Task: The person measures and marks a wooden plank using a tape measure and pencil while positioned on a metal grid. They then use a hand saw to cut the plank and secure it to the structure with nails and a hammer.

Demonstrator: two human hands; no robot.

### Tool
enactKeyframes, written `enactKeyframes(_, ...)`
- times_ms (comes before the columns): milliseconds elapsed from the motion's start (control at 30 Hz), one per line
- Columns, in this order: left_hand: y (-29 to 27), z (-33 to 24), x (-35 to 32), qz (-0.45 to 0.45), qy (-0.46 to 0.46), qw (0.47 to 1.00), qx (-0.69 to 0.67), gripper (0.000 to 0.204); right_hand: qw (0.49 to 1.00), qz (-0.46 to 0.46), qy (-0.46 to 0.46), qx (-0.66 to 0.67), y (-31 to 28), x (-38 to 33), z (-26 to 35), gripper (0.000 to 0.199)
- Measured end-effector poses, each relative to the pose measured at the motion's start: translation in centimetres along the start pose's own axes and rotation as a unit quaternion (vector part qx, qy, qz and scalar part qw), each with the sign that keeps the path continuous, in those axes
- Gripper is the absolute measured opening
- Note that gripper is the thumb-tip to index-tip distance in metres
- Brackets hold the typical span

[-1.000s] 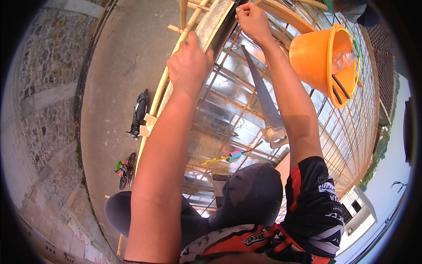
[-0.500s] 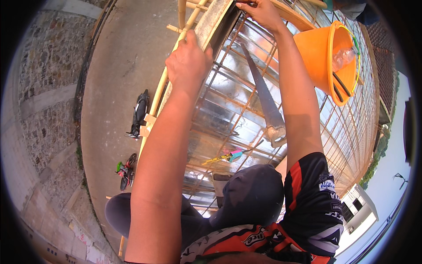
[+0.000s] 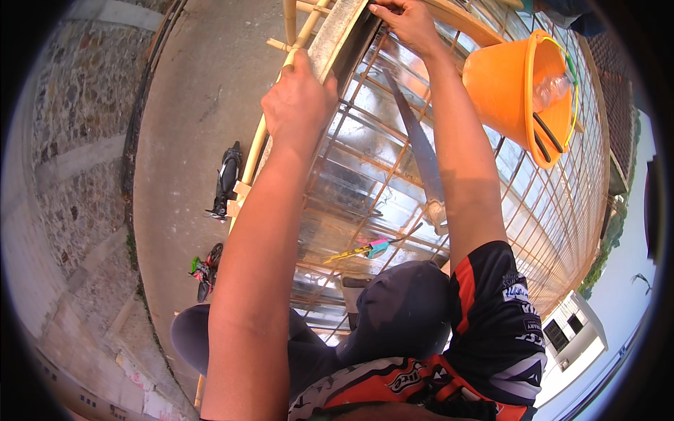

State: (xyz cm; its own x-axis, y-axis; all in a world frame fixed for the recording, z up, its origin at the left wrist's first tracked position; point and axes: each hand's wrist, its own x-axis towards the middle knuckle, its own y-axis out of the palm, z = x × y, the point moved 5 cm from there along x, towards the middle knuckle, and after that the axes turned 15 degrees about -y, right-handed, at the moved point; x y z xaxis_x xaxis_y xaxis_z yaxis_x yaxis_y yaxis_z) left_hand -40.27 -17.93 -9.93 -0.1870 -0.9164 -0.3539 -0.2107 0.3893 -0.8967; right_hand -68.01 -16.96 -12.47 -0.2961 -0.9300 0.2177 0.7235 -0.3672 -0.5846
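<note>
My left hand (image 3: 298, 102) is wrapped around a long, pale wooden board (image 3: 335, 41) standing along the outer edge, beside a bamboo pole (image 3: 257, 144). Farther off, my right hand (image 3: 407, 27) is closed with thumb and fingers at the board's dark inner side; the exact grip is partly hidden. A handsaw (image 3: 414, 140) lies on the steel bar mesh (image 3: 368, 116), its handle end partly covered by my right forearm. Nearer my knee, a yellow tape measure with a blue and pink case (image 3: 377, 248) rests on the mesh.
An orange bucket (image 3: 498, 88) holding a clear plastic bottle (image 3: 551, 91) stands right of my right arm. Shiny metal sheeting lies under the bars. Beyond the bamboo edge is a drop to a road (image 3: 182, 105) with two motorbikes. Another person's leg shows at the top right.
My right hand and forearm have shifted slightly left, now covering more of the saw. My left hand keeps its place on the board.
</note>
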Motion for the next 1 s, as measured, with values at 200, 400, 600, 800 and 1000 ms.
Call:
enactKeyframes(200, -0.2, 0.0, 0.0, 0.005, 0.002, 1.0, -0.003, 0.053, 0.962, -0.089, -0.141, -0.217, 1.6, -0.2, 2.4, 0.018)
enactKeyframes(400, -0.3, -0.2, 0.1, 0.028, -0.001, 1.0, 0.011, 0.052, 0.961, -0.084, -0.17, -0.201, 1.8, 0.0, 0.3, 0.016)
enactKeyframes(600, -0.3, -0.1, 0.1, 0.032, -0.008, 0.999, 0.014, 0.053, 0.967, 0.144, 0.134, 0.159, -0.1, 1.4, -0.3, 0.019)
enactKeyframes(800, -0.3, -0.1, 0.0, 0.012, 0.003, 1.0, 0.0, 0.053, 0.942, 0.181, 0.127, 0.251, -1.3, 2.1, -2.0, 0.021)
enactKeyframes(1000, -0.2, 0.0, 0.1, 0.021, -0.001, 1.0, 0.003, 0.052, 0.944, 0.164, 0.114, 0.263, -1.3, 1.9, -1.1, 0.019)
